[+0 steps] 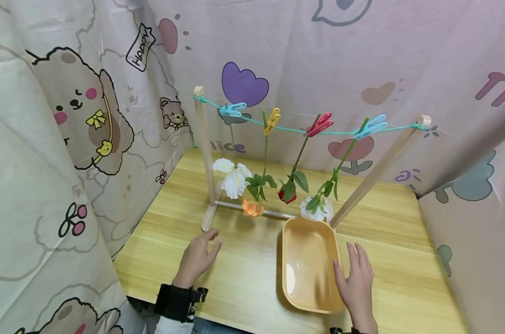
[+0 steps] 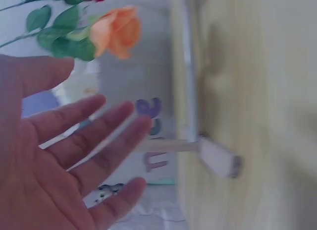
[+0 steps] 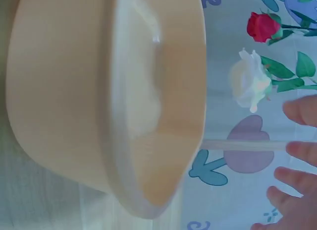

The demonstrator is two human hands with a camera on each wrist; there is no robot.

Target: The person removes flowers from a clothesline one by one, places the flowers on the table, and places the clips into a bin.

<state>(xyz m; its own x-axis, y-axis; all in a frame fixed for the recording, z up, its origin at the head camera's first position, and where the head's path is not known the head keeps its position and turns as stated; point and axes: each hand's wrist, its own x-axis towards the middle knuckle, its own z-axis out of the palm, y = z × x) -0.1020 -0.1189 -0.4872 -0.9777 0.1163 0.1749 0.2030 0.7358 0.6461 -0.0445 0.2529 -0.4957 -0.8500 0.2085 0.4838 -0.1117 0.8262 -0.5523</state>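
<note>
On the wooden table (image 1: 244,264) stands a wooden frame (image 1: 377,175) at the far side, with a blue cord (image 1: 293,130) between its posts. The orange basin (image 1: 312,278) lies at near right. Four flowers hang heads down: white (image 1: 234,181), orange (image 1: 252,208), red (image 1: 291,198), white (image 1: 316,211), from left to right. The left hand (image 1: 195,257), near the frame's left foot, has loose, spread fingers and holds nothing. The right hand (image 1: 358,283), beside the basin's right rim, has extended fingers, not gripping. Four clothespins (image 1: 272,121) hold the stems.

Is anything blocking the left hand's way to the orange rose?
Nothing visible: open air separates the left hand from the hanging orange rose. The yellow-orange basin sits to the right, outside that path.
</note>
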